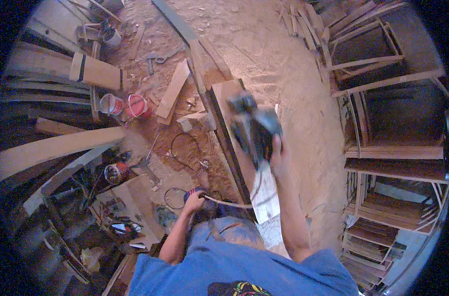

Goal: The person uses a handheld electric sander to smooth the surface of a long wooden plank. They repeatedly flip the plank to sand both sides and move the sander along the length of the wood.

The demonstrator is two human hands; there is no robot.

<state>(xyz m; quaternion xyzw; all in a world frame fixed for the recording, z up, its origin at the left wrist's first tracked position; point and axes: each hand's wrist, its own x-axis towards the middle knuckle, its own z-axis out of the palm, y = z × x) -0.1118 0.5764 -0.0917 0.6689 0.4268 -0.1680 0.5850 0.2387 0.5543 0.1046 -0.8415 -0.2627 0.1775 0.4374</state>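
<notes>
My right hand is wrapped round the handle of a dark corded power tool, whose shape is smeared by motion, so its exact kind is unclear. It rests on or just over a long wooden board with a dark left edge, which runs away from my body. From the tool a pale power cord loops back toward me. The cord passes into my left hand, closed at waist height left of the board.
Sawdust and shavings cover the floor. Left lie a loose plank, a hammer, and red-and-white buckets. A curved timber juts in from the left. Wooden frames and racks line the right side.
</notes>
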